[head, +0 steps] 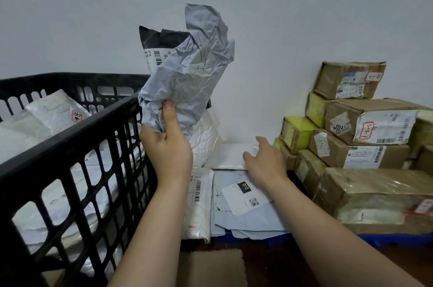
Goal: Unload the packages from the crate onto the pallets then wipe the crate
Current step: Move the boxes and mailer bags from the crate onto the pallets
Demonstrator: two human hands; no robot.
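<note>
Unloading partly done. Left hand (168,146), fingers curled, grips a crumpled grey mailer (187,75) at 12 o'clock. Right hand (264,160), fingers loose, hovers over flat mailers (246,214) on the blue pallet (386,238), 5 o'clock. Black crate (70,132), 9 o'clock, holds white mailers (58,108); wiping remains.

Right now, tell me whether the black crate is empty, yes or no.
No, several white padded packages lie inside the black crate.

A plain pale wall (304,5) rises behind, above a dark brown floor (269,263) with a beige mat (210,268).
</note>
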